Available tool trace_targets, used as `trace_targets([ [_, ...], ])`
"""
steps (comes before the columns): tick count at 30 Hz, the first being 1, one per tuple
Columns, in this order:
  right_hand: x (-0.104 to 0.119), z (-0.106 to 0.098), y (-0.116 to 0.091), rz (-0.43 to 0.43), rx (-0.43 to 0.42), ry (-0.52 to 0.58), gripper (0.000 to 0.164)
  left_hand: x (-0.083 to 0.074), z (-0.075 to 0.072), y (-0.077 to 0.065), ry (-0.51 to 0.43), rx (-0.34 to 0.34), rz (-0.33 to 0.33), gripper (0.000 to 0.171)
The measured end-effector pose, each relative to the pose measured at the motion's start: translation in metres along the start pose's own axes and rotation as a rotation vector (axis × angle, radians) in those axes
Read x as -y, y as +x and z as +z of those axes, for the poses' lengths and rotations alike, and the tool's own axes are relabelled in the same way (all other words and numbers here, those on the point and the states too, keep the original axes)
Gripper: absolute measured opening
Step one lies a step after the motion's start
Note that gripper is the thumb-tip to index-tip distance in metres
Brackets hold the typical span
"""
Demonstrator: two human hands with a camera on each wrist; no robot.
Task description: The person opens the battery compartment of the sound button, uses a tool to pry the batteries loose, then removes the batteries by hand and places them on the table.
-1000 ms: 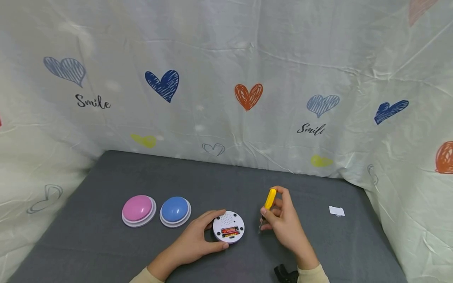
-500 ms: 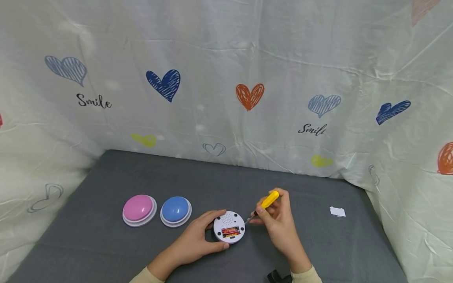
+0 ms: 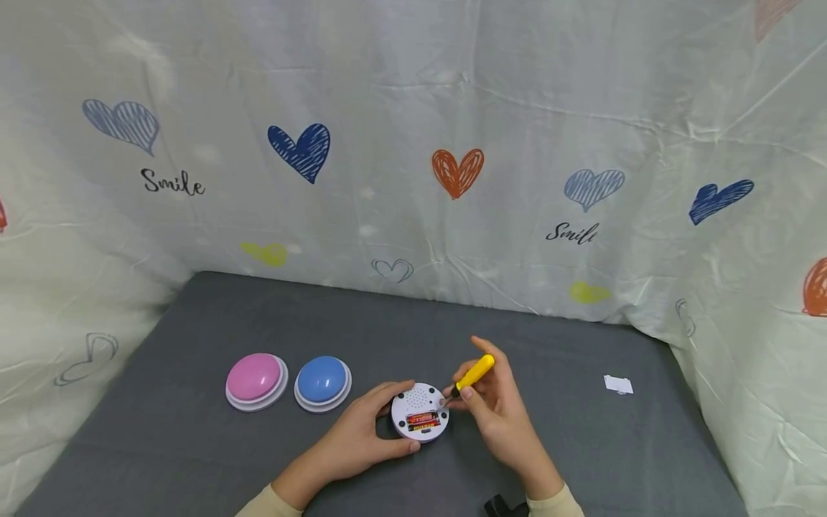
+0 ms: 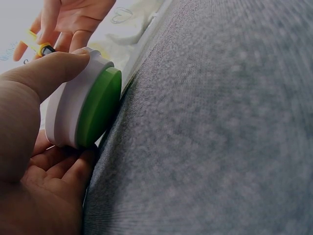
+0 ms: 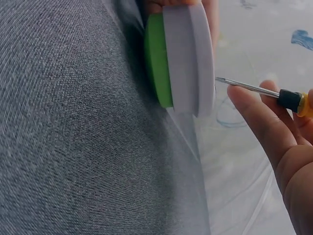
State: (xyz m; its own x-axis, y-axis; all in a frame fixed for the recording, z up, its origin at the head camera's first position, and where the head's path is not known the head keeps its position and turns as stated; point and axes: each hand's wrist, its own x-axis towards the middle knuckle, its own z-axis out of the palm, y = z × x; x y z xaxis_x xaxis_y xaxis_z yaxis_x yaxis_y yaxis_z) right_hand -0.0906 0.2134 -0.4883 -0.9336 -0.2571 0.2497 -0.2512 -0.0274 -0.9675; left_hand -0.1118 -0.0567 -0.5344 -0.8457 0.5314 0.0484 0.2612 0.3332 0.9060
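Left hand [image 3: 354,446] gripped white plastic disc [image 3: 418,397], midway between woven grey table's [image 3: 388,323] side edges; right hand [image 3: 500,420] pinched yellow-handled screwdriver [image 3: 476,372], contact unclear. Only head view showed batteries [image 3: 423,421]; only wrist views, green dome [image 5: 158,63]. Smooth pink dome [image 3: 253,376], blue dome [image 3: 321,379] sat toward left edge.

Noted in white: round plastic button casing [image 3: 417,401], with black round spots and fine dark speckling on the flat face, and glossy green dome [image 4: 101,107]. Seen inside: small red cylindrical batteries [image 3: 423,421], marked black and yellow. Recorded: slim yellow-handled screwdriver [image 3: 474,372], black at the collar, silver at the metal shaft. Logged on matching white bases: pink-domed plastic button [image 3: 253,378], blue-domed plastic button [image 3: 321,380]. Plain white: small flat scrap [image 3: 618,384]. Dark grey, finely flecked: fabric-covered surface [image 3: 271,459]. Off-white: cloth backdrop [image 3: 388,108], printed with navy, pale-blue, orange-red and yellow hearts, plus black "Smile" lettering. Beige: sleeves [image 3: 554,504].
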Motion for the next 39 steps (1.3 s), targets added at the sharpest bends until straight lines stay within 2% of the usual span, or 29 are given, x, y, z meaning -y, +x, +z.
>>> trace_targets([
  [8,-0.003,0.003,0.0,0.01,0.033,-0.037,0.066,0.0,-0.001,0.0,0.002,0.01,-0.014,0.09],
  [16,-0.005,0.004,-0.001,0.019,0.041,-0.024,0.051,-0.002,-0.001,0.0,0.007,0.016,-0.017,0.09],
  [30,-0.024,0.0,-0.007,-0.022,0.003,0.231,0.04,0.002,0.0,0.0,-0.012,0.005,0.023,0.09],
  [39,-0.033,-0.004,-0.007,0.045,-0.039,0.33,0.038,0.003,-0.001,-0.001,-0.029,0.005,0.016,0.09],
])
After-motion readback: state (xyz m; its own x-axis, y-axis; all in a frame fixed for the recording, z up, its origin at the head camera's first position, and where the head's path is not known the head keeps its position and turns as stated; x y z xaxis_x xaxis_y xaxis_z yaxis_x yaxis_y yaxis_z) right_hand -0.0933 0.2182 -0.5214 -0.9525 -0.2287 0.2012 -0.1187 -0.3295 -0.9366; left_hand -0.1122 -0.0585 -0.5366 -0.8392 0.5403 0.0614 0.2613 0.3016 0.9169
